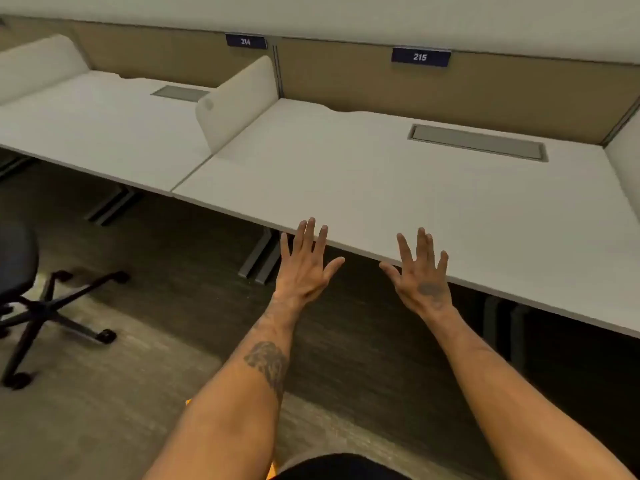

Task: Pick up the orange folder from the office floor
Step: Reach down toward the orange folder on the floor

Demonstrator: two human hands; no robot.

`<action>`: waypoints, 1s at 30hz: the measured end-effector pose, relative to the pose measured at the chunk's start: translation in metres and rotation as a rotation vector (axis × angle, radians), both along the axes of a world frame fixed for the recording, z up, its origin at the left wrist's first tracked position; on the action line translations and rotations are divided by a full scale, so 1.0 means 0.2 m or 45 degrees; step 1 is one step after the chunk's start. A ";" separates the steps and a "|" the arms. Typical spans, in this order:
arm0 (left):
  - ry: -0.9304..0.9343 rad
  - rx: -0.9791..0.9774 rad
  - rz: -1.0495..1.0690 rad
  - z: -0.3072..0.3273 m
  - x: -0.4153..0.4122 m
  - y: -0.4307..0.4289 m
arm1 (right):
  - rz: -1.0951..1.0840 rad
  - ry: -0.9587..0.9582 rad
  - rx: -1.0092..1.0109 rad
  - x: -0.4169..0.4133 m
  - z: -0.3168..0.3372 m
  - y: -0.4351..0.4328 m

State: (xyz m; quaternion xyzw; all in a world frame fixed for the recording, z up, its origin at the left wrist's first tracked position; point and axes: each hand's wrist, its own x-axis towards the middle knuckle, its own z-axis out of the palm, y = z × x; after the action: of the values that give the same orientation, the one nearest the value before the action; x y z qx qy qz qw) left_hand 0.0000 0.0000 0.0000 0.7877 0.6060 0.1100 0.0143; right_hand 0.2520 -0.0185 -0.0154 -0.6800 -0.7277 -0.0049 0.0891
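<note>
In the head view, a long white desk (398,188) is seen running from nine o'clock across to three o'clock, its top smooth and matt, its front edge thin and straight. It is joined at a seam to a second white desk (93,133) toward ten o'clock, and the two are parted by a rounded off-white divider (239,102) standing upright. A grey rectangular cable hatch (478,142) is set flush into the nearer desktop at one o'clock. Behind the desks a tan fabric partition (450,95) is seen, on which dark blue number plates reading 214 (246,41) and 215 (420,57) are mounted. The floor (104,410) is covered in grey-brown carpet with a fine streaked weave, darker under the desks. At nine o'clock a black office chair (31,306) on a five-spoked castor base is partly shown. The left hand (304,268) and the right hand (420,275) are held out flat near the centre, backs up, fingers spread wide, nothing gripped; both overlap the desk's front edge, but contact cannot be told. Of the orange folder (273,467) only thin slivers are shown at six o'clock, low beside the left forearm, the rest hidden
</note>
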 end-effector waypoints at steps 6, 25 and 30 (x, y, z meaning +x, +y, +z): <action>0.014 -0.082 0.203 -0.06 -0.40 -0.34 | 0.135 -0.024 -0.096 -0.43 -0.06 -0.12; -0.034 -0.246 0.477 -0.41 -1.79 -1.36 | 0.414 0.011 -0.406 -1.94 -0.39 -0.95; -0.048 -0.284 0.489 -0.50 -1.91 -1.49 | 0.424 0.003 -0.452 -2.07 -0.45 -1.05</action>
State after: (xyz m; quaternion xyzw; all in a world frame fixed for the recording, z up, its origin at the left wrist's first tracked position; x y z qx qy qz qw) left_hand -0.3825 -0.2981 -0.1009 0.6491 0.7530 0.0578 0.0914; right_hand -0.1629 -0.2283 -0.1053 -0.5557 -0.8191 0.1386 -0.0312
